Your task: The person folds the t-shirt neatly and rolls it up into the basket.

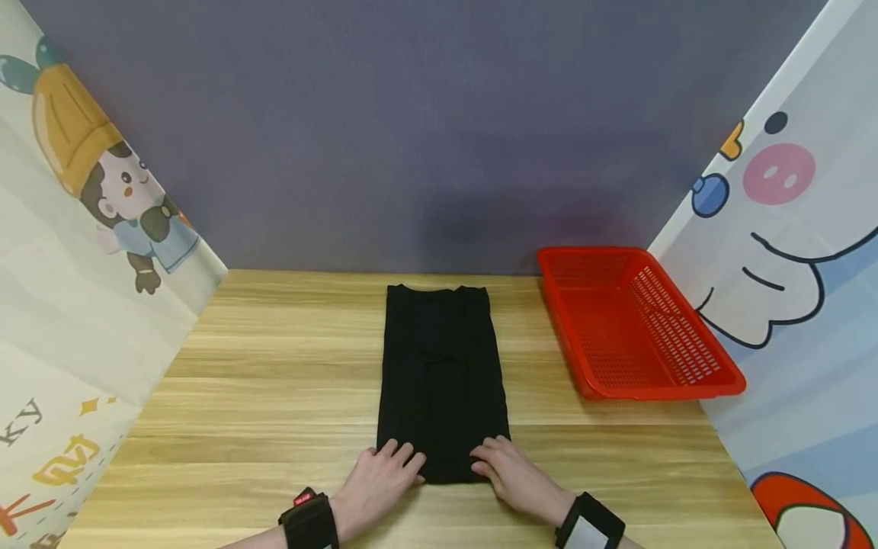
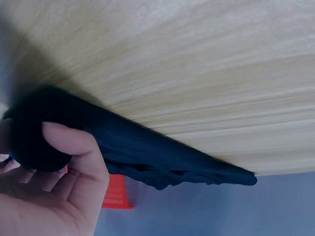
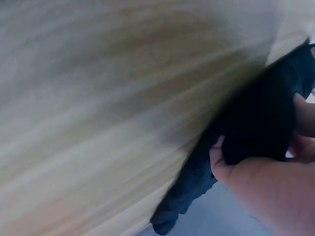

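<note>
Black cloth (image 1: 442, 366) lies folded into a long strip on the worktop (image 1: 274, 381), far end close to the grey wall (image 1: 411, 137). My left grip (image 1: 380, 484) pinches its near left corner, thumb laid against the fabric. My right grip (image 1: 513, 474) pinches the near right corner. Red basket (image 1: 658, 394) sits to the right, apart from the cloth and both of my hands.

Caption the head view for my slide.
Left hand and right hand grip a black cloth by its near end; red basket at right.
</note>
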`<state>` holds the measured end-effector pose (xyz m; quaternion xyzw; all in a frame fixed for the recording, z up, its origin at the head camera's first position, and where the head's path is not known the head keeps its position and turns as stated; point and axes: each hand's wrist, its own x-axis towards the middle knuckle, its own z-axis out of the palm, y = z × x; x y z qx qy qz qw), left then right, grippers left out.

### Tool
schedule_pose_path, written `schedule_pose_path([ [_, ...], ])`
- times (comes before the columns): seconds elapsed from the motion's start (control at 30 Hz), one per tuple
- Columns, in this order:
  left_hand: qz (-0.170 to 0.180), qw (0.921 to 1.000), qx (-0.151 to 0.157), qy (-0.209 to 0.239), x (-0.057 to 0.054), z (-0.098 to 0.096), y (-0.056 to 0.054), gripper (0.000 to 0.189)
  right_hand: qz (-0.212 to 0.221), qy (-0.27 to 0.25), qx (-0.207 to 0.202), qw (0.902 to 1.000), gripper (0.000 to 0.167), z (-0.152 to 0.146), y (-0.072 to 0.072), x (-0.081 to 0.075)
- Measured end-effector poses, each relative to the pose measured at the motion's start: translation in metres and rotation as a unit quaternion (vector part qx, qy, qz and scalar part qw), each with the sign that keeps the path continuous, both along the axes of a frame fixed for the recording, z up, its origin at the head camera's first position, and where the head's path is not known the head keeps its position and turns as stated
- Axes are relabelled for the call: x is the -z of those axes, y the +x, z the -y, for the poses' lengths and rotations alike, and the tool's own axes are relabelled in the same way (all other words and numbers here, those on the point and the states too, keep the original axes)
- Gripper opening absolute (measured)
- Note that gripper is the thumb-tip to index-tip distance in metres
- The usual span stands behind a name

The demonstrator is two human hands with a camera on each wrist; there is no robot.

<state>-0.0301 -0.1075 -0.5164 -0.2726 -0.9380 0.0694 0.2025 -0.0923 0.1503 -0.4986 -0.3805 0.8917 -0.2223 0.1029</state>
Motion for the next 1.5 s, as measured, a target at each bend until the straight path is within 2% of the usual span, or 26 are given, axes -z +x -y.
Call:
schedule_pose_path([
  [0.17,0.030,0.9994,-0.007,0.013,-0.004,-0.001,0.000,0.019,-0.044,0.071,0.050,0.9953,0.018,0.003,0.011,-0.007],
  [0.27,0.052,0.9984,-0.014,0.020,-0.005,-0.002,-0.001,0.014,-0.076,0.094,0.051,0.9914,0.018,0.005,0.015,-0.007],
  [0.5,0.100,0.9944,-0.030,0.019,-0.006,-0.002,-0.002,0.009,-0.061,0.094,0.047,0.9926,0.033,0.006,0.018,-0.001],
  [0.63,0.136,0.9899,-0.035,0.023,-0.006,-0.001,-0.004,0.007,-0.080,0.075,0.038,0.9932,0.026,0.005,0.016,0.003],
  [0.7,0.133,0.9901,-0.035,0.029,-0.005,-0.001,-0.004,0.008,-0.087,0.063,0.031,0.9937,0.019,0.005,0.014,0.004],
  [0.77,0.115,0.9923,-0.031,0.034,-0.003,-0.001,-0.004,0.010,-0.090,0.046,0.024,0.9946,0.016,0.005,0.011,0.004],
  [0.9,0.079,0.9955,-0.031,0.042,-0.001,0.001,-0.004,0.022,-0.068,0.019,0.023,0.9972,0.018,0.005,0.007,0.002],
  [1.0,0.077,0.9952,-0.039,0.046,-0.001,0.002,-0.004,0.035,-0.044,0.014,0.025,0.9986,0.021,0.005,0.004,0.001],
  [1.1,0.080,0.9951,-0.043,0.040,-0.003,0.002,-0.004,0.039,-0.024,0.014,0.023,0.9993,0.022,0.006,0.000,0.001],
  [1.3,0.090,0.9949,-0.034,0.029,-0.004,0.002,-0.005,0.026,-0.002,0.022,0.025,0.9994,0.023,0.008,-0.003,0.002],
  [1.4,0.106,0.9919,-0.040,0.057,-0.004,0.002,-0.007,0.016,0.002,0.034,0.039,0.9987,0.025,0.008,-0.002,0.002],
  [1.5,0.124,0.9871,-0.047,0.089,-0.005,0.003,-0.009,0.010,-0.016,0.048,0.054,0.9972,0.028,0.007,0.002,0.003],
])
